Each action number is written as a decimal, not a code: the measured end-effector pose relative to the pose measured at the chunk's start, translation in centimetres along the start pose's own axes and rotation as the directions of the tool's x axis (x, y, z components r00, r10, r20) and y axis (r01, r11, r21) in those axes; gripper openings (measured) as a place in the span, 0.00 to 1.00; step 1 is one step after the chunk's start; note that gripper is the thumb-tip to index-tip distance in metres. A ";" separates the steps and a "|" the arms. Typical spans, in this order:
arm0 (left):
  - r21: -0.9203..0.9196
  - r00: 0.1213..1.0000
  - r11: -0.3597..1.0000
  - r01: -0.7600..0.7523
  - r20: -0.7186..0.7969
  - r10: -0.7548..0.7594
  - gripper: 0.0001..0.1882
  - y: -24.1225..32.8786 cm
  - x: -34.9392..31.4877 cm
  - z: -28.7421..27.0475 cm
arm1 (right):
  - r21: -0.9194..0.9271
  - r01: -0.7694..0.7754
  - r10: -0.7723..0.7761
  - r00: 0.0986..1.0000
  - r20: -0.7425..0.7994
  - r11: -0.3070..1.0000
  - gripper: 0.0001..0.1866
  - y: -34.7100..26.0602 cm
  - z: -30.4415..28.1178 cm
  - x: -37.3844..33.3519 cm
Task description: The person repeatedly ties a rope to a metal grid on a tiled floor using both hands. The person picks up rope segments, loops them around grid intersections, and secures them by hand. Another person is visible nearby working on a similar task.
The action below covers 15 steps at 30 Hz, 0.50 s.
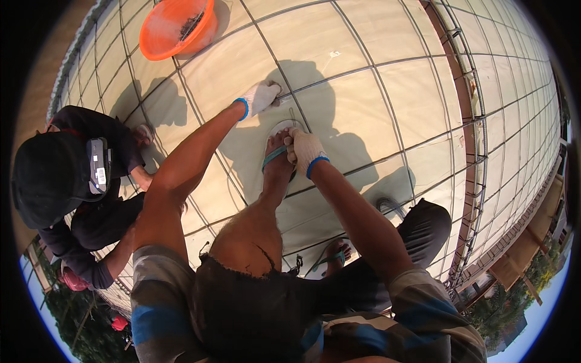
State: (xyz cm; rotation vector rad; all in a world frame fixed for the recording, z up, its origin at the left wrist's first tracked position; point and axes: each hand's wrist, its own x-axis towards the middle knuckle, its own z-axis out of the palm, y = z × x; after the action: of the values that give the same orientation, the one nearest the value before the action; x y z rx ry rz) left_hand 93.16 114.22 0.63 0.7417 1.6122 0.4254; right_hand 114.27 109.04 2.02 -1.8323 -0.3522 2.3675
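My left hand (263,98), in a white knit glove with a blue cuff, reaches forward beside a crossing of the steel rebar grid (331,78). Its fingers are curled closed by the bar; what they hold, if anything, is too small to make out. My right hand (305,150), gloved the same way, is closed just right of my sandaled foot (276,158), its fingertips near the toes. Whatever it grips is hidden. A thin wire loop (293,114) shows between the two hands, close to the crossing.
An orange basin (158,33) with dark short pieces inside stands at the far left. A coil of dark wire (390,204) lies right of my legs. A co-worker in a black cap (51,166) crouches at left. A long rebar cage (475,121) runs along a gap at right.
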 end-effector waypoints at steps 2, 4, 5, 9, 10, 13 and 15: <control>0.019 1.000 1.000 -0.014 -0.015 0.014 0.21 -0.4 0.0 0.1 | 0.005 0.180 -0.180 0.981 -0.068 0.984 0.18 -0.2 1.9 2.5; 0.091 1.000 0.996 -0.013 0.030 0.011 0.22 -0.5 0.5 -0.3 | -0.077 0.364 -0.371 0.921 -0.120 0.928 0.18 -0.8 4.1 3.1; 0.036 0.998 0.998 -0.058 0.005 0.058 0.23 -1.5 0.6 -0.3 | -0.056 0.286 -0.290 0.954 -0.079 0.956 0.12 -1.4 5.2 1.7; -0.003 0.988 0.989 -0.149 -0.050 0.148 0.27 -2.5 0.5 0.5 | -0.453 0.468 -0.553 0.830 -0.069 0.758 0.19 0.5 5.3 1.5; 0.024 0.989 0.990 -0.136 -0.054 0.137 0.28 -2.7 0.1 0.5 | -0.500 0.458 -0.555 0.830 -0.057 0.735 0.19 0.2 4.6 0.1; -0.047 0.995 0.998 -0.046 -0.094 0.042 0.24 -1.6 -0.7 0.4 | -0.508 0.476 -0.589 0.804 -0.079 0.718 0.19 0.5 3.7 0.1; -0.026 0.997 0.999 -0.036 -0.071 0.034 0.23 -0.6 -1.1 0.4 | -0.534 0.531 -0.669 0.737 -0.091 0.658 0.18 0.8 3.7 1.2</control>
State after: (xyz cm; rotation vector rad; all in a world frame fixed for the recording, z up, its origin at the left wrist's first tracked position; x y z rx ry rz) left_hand 93.45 112.98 0.94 0.7425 1.6585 0.5029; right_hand 110.39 108.20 1.60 -1.7823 -1.3792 1.6030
